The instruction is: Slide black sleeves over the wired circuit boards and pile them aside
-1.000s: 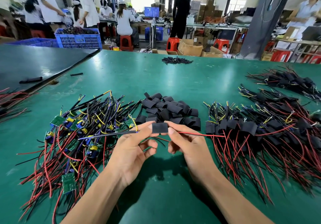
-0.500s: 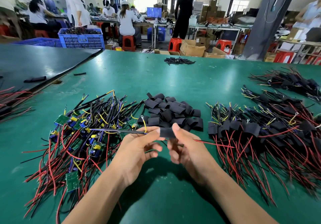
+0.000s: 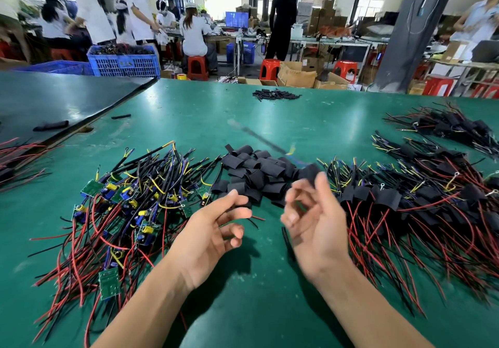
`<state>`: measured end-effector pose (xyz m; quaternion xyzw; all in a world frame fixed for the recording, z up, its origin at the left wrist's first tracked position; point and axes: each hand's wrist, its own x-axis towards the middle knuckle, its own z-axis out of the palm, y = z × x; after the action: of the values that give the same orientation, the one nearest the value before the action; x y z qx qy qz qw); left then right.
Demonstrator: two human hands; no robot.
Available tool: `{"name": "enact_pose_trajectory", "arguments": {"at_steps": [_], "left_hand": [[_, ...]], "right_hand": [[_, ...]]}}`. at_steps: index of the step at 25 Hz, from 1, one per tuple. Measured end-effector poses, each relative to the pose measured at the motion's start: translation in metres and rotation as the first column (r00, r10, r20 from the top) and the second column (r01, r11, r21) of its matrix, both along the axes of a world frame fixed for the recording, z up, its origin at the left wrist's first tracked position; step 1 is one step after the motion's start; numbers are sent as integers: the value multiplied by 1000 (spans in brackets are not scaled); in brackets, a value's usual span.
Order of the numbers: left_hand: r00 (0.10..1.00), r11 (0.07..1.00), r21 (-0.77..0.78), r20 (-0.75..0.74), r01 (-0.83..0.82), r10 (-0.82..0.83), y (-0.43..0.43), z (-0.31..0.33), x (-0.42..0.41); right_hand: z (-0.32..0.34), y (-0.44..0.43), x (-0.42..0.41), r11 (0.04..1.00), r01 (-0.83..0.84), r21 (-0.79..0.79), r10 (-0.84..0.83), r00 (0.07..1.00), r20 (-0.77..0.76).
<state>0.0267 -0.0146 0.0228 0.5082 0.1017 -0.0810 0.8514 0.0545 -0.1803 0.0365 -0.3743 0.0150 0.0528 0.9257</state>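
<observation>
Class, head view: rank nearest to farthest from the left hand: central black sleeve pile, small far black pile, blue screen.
1. Central black sleeve pile, just beyond the left hand.
2. Small far black pile, near the table's far edge.
3. Blue screen, far at the back.

A factory assembly floor: green workbench (image 3: 205, 120), wired-board heaps (image 3: 129, 202), blue crate (image 3: 127, 62), workers (image 3: 193, 34), red stools (image 3: 270, 68).

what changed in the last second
The hands parted: the left hand let go of the wires, and the right hand is flicking the sleeved board, now a blur just beyond it, toward the finished pile. The loose sleeves and bare boards stayed put.
</observation>
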Motion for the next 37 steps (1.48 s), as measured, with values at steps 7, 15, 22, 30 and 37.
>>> {"name": "enact_pose_trajectory", "arguments": {"at_steps": [7,15,22,30,37], "left_hand": [[992,925,379,121,-18,-30,-9,-13,-3],[902,167,887,420,-430,95,-2,-27,-4],[954,27,966,249,-257,168,13,-29,5],[930,68,937,327,-342,165,16,-24,4],[964,-40,967,255,-253,76,18,-22,7]], "right_hand": [[-18,-14,17,913,363,-186,-371,929,-9],[-47,-8,23,646,257,-719,-136,965,223],[-45,-6,16,582,214,-784,-22,968,248],[-44,-5,12,549,227,-804,16,959,282],[-44,-6,12,538,231,-811,26,957,290]]}}
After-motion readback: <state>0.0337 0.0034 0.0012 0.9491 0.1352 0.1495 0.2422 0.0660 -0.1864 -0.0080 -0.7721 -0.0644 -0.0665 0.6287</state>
